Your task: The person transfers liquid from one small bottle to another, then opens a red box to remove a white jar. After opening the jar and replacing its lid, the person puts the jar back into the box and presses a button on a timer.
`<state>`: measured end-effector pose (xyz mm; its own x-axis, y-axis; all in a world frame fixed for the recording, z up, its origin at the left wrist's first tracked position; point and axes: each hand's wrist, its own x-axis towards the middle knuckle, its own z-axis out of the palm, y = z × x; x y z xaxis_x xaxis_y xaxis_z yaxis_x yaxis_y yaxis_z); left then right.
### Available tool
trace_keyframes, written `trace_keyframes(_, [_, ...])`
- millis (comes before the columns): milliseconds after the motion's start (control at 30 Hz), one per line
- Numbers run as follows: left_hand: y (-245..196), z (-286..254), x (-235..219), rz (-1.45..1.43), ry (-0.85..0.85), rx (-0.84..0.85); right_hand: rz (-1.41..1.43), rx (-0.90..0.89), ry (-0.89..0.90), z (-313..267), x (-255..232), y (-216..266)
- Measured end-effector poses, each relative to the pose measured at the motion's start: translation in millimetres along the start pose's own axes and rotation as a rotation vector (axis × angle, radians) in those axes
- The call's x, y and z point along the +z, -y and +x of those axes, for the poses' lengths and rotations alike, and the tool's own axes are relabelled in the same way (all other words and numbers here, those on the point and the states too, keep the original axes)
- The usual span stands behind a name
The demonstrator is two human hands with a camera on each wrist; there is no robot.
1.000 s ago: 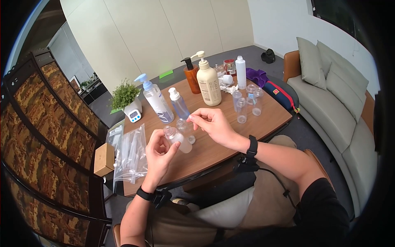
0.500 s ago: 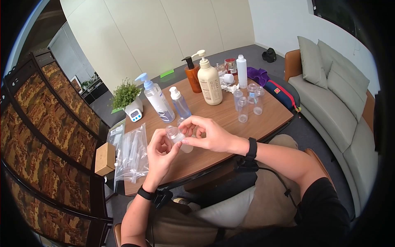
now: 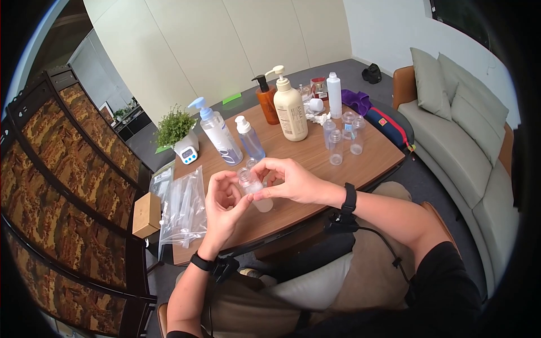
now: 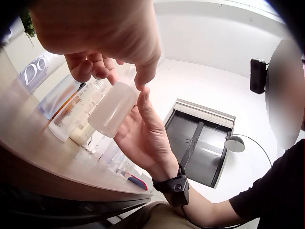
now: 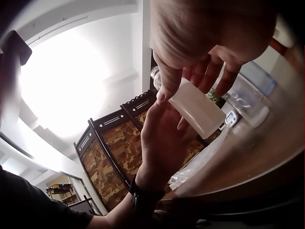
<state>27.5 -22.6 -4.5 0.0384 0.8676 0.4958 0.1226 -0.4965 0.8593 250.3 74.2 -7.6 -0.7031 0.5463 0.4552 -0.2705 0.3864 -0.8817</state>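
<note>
Both hands hold one small clear plastic bottle (image 3: pixel 248 178) between them, over the near part of the table. It has a bare threaded mouth and cloudy whitish contents, and it leans, as the left wrist view shows of the bottle (image 4: pixel 113 109). My left hand (image 3: pixel 222 204) grips it from the left, thumb on the near side. From the right, my right hand (image 3: pixel 296 181) pinches it with thumb and fingers, the two thumb tips meeting near its shoulder. Just behind the hands stands a blue-tinted bottle with a white top (image 3: pixel 250 138).
On the table (image 3: pixel 307 188) stand a blue-pump bottle (image 3: pixel 220 138), a cream pump bottle (image 3: pixel 291 110), an amber pump bottle (image 3: pixel 267 104) and several small clear bottles (image 3: pixel 336 149). Clear plastic bags (image 3: pixel 183 211) and a cardboard box (image 3: pixel 147 215) lie left, a dark pouch (image 3: pixel 389 125) right.
My right hand has come left and down from beside the bottle and taken hold of it. The left hand keeps its grip; bottle and hands sit slightly further right in view.
</note>
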Motion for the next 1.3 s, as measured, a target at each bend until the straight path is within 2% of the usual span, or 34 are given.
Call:
trace_keyframes(167, [4, 2, 1, -0.025, 0.009, 0.036, 0.036, -0.041, -0.013, 2, -1, -4])
trace_keyframes(333, [2, 2, 3, -0.014, 0.018, 0.014, -0.114, -0.113, -0.037, 2, -6, -1])
trace_keyframes(467, [0, 3, 3, 0.028, -0.021, 0.025, -0.104, -0.082, -0.019, 1, -12, 9])
trace_keyframes(667, [17, 8, -7, 0.153, -0.132, -0.014, -0.026, -0.138, -0.219, 8, -23, 9])
trace_keyframes(933, [31, 14, 4, 0.276, -0.072, -0.044, -0.275, -0.162, -0.508, 14, -46, 2])
trace_keyframes(1167, [47, 21, 13, 0.277, -0.126, -0.07, -0.282, -0.096, -0.533, 13, -49, -6])
trace_keyframes(1300, [49, 25, 16, 0.285, -0.136, -0.068, -0.391, -0.111, -0.492, 12, -46, -2])
